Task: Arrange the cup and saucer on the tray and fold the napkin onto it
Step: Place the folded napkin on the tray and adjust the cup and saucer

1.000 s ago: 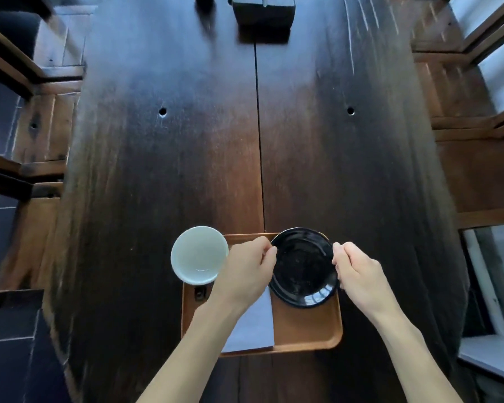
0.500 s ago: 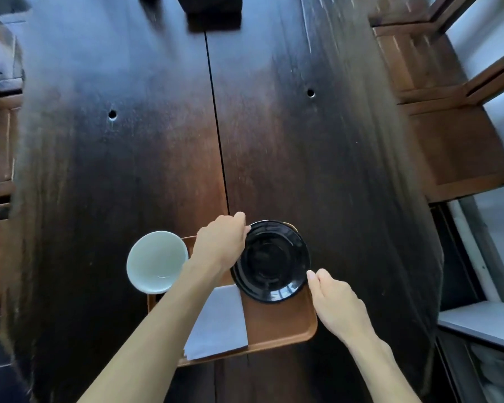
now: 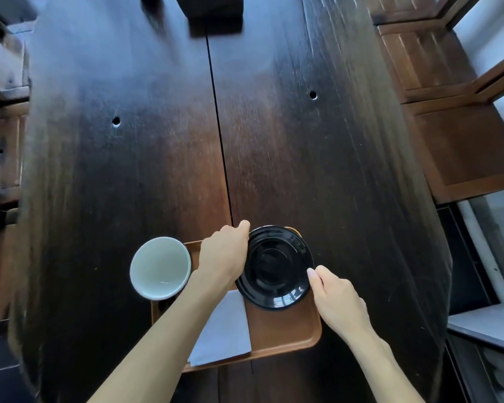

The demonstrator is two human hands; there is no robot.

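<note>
A glossy black saucer (image 3: 274, 267) sits on the far right part of a brown tray (image 3: 285, 330), its far rim overhanging the tray's edge. My left hand (image 3: 224, 254) grips the saucer's left rim. My right hand (image 3: 336, 298) pinches its right rim with thumb and fingers. A pale green cup (image 3: 160, 267) stands upright at the tray's far left corner, partly over the edge; I cannot tell whether it rests on the tray or the table. A folded grey napkin (image 3: 224, 333) lies flat on the tray's near left, partly hidden under my left forearm.
The tray lies at the near edge of a long dark wooden table (image 3: 303, 155) with a centre seam. A dark box (image 3: 213, 10) stands at the far end. Wooden chairs (image 3: 460, 117) flank both sides.
The view swung and the tray now appears skewed. Both hands stayed on the saucer's rim; my right hand slid from the saucer's right side toward its near right rim.
</note>
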